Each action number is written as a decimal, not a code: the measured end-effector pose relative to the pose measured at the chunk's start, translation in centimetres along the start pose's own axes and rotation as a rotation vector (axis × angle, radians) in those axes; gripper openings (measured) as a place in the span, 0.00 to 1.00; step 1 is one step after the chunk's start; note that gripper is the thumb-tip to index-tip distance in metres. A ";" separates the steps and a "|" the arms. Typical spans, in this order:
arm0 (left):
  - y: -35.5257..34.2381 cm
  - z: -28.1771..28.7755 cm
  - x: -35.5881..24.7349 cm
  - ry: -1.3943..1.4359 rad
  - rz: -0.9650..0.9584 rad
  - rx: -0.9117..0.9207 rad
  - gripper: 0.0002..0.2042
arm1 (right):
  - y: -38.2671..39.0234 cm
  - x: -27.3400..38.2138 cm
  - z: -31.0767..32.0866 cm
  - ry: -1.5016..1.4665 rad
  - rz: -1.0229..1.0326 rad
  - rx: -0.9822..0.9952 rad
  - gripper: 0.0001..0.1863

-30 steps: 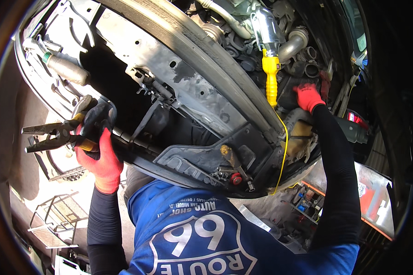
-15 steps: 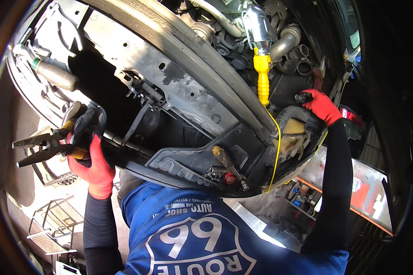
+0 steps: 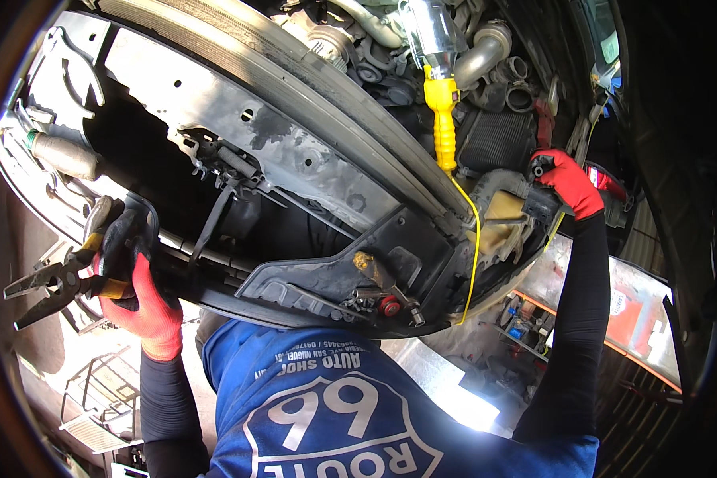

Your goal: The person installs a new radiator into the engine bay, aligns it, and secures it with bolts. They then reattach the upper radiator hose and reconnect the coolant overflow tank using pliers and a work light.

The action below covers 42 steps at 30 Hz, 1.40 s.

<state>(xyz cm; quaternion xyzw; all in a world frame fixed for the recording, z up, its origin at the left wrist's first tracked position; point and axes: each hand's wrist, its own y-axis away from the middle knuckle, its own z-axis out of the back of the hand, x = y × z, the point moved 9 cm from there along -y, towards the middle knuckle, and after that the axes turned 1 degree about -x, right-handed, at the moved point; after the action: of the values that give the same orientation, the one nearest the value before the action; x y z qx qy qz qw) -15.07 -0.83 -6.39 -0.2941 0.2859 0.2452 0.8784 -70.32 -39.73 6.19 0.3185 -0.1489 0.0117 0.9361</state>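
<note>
My left hand (image 3: 139, 299), in a red glove with black palm, is wrapped round the handles of a pair of pliers (image 3: 44, 291) at the far left of the car's front. Their jaws point left, apart. At the right side of the engine bay, my right hand (image 3: 572, 183), gloved alike, is closed. A small dark round end (image 3: 542, 166) shows at its fingertips; whether it is a part or the glove's black tip is unclear. A black duct (image 3: 506, 183) and a ribbed black box (image 3: 498, 139) lie beside this hand.
A yellow-handled work lamp (image 3: 442, 127) hangs over the engine, its yellow cord (image 3: 476, 255) running down across the bumper. A ratchet (image 3: 374, 269) and sockets rest on the black panel. More pliers (image 3: 76, 72) and a grey cylinder (image 3: 64, 155) lie at the left.
The view has shifted, so the car and lamp sit further left. My right hand has turned slightly, bringing the dark round end into clearer sight. My left hand still holds the pliers.
</note>
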 end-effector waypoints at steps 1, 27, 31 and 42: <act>0.0 0.0 -0.8 -0.101 -0.109 0.011 0.15 | 0.0 -0.3 0.1 -0.001 -0.011 0.006 0.20; -6.2 0.7 -9.9 0.242 -0.055 0.015 0.16 | -0.3 3.1 -2.1 0.563 0.436 -0.677 0.25; -7.9 -3.3 -19.7 0.164 -0.479 0.348 0.19 | -1.6 3.0 -3.9 0.640 0.427 -0.694 0.23; -8.1 -19.1 -36.9 -0.346 -1.107 0.552 0.24 | -0.5 -0.2 1.0 0.767 0.144 -0.191 0.25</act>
<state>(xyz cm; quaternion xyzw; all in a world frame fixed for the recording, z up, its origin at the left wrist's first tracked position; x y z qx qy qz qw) -43.54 -28.78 7.85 -0.1175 -0.0017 -0.2832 0.9518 -70.74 -40.71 6.62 0.1913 0.1892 0.1813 0.9459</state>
